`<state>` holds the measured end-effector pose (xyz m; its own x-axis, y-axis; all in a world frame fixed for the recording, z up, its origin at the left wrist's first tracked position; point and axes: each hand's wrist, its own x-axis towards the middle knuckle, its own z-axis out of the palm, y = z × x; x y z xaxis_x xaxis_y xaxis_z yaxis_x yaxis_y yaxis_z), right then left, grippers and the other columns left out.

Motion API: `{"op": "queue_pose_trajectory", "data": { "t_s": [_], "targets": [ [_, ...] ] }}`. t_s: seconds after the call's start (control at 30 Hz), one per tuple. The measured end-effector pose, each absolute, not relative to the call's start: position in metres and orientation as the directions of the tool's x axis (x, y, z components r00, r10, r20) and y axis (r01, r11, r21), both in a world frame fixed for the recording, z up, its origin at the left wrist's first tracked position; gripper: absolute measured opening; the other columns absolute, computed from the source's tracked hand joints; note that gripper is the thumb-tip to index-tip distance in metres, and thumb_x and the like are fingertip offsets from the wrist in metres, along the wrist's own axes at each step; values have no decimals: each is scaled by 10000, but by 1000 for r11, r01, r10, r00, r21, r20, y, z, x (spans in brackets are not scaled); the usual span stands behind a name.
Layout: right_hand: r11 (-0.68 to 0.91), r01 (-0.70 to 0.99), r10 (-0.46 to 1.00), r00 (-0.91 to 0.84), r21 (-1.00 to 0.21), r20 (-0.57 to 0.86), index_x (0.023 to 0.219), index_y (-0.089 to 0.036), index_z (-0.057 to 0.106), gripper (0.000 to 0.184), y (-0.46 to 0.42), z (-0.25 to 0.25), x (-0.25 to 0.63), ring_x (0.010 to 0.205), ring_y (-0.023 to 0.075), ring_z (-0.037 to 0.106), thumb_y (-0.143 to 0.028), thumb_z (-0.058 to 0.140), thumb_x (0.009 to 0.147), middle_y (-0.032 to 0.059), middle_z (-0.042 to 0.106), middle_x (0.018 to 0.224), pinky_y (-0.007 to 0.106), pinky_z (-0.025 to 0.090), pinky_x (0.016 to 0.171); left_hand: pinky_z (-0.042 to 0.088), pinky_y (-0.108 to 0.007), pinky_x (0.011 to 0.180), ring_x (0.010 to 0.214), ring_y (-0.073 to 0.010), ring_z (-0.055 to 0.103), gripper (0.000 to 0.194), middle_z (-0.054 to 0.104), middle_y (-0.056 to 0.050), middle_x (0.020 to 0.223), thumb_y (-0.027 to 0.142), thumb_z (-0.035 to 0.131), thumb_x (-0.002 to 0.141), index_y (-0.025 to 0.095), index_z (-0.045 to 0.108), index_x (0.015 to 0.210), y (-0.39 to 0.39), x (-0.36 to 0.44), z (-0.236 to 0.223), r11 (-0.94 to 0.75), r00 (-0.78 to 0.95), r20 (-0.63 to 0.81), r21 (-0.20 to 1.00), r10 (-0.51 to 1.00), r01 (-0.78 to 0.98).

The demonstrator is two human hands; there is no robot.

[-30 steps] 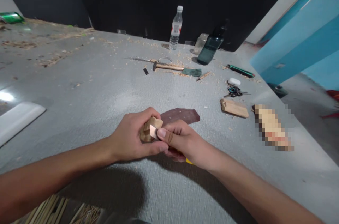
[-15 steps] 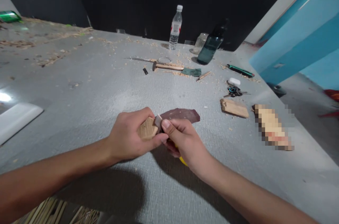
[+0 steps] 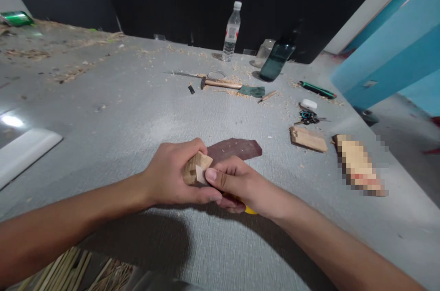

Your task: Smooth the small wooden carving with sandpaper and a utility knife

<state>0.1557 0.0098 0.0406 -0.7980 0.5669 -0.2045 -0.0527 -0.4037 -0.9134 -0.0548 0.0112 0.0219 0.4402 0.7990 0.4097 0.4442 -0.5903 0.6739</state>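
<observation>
My left hand (image 3: 175, 169) is closed around a small light-brown wooden block (image 3: 192, 168) with angled faces, fingers over its far side and thumb along the near side. My right hand (image 3: 233, 183) pinches a thin pale piece, apparently folded sandpaper (image 3: 200, 175), between thumb and fingers. That piece lies against the block's right face. Something yellow (image 3: 250, 210) shows under my right palm, mostly hidden; its kind is unclear. Just beyond both hands, a dark reddish-brown sheet of sandpaper (image 3: 237, 148) lies flat on the grey table (image 3: 137, 121).
Right of the hands lie a wooden board (image 3: 308, 139), a blurred-out piece (image 3: 359, 165), keys (image 3: 308, 117), a white case (image 3: 308, 104) and a green cutter (image 3: 318, 90). Behind are a hammer (image 3: 220, 84), a water bottle (image 3: 232, 32), a dark bottle (image 3: 277, 62) and wood shavings.
The pale piece has moved down across the block's face, with my right hand slightly lower and to the right. More of the block's upper end shows. The whole view has shifted slightly.
</observation>
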Motion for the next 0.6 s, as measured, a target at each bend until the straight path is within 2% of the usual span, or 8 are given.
{"op": "queue_pose_trajectory", "data": {
  "t_s": [0.1,0.23,0.4,0.6],
  "targets": [
    [-418,-42,580,-782,-908,-230,664,-202,568,566,11,40,155,397,44,317,-678,744,916,-98,453,512,173,223,341,304,-223,468,462,-74,447,644,503,87,561,833,721,827,208,571,795,12,-56,24,-656,436,491,558,755,507],
    [-392,-65,644,-732,-917,-223,622,-210,550,591,11,33,152,371,47,313,-697,781,864,-92,450,471,186,208,334,306,-221,467,453,-72,449,569,515,81,562,740,710,888,200,571,777,11,-55,25,-674,409,547,479,730,562],
    [-396,-88,745,-613,-914,-264,606,-212,544,620,6,27,145,377,49,300,-739,782,830,-86,432,465,194,200,348,305,-211,465,450,-71,440,492,512,81,560,642,700,924,195,562,773,10,-54,23,-627,376,517,494,769,603],
    [-255,-136,892,-414,-957,-179,614,-219,521,627,3,26,141,417,59,314,-743,750,872,-87,396,489,206,229,380,320,-222,513,504,-89,463,439,540,69,601,595,724,902,199,569,793,10,-50,21,-551,353,427,569,832,610]
  ]
}}
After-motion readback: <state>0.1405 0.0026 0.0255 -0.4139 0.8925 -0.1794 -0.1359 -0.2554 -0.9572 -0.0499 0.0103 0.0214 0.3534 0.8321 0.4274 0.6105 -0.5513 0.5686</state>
